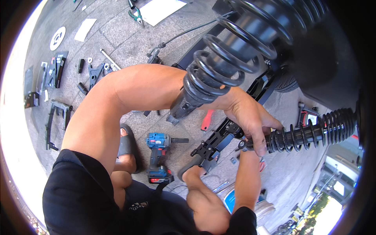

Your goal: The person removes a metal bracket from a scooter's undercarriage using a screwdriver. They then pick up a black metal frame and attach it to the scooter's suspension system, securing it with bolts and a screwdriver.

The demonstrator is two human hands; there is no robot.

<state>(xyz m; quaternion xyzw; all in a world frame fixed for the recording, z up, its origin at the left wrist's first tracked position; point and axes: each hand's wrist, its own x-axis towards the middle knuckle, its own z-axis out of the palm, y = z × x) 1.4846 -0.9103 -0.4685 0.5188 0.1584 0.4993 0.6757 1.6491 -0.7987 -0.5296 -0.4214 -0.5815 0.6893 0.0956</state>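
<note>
Big coil spring [199,88] crosses over your left forearm [147,86], blocking view of it. Blue power driver [157,153] and red-handled tool [207,120] sit on the paving [288,168], black bracket [211,143] near your foot [192,175]. Your left fingers [258,143] are bent, thumb and forefinger around the near end of the shock absorber [301,137], right side. Right fingers mostly hidden behind it, can't tell their state. Open paving right of your right forearm [248,176].
</note>
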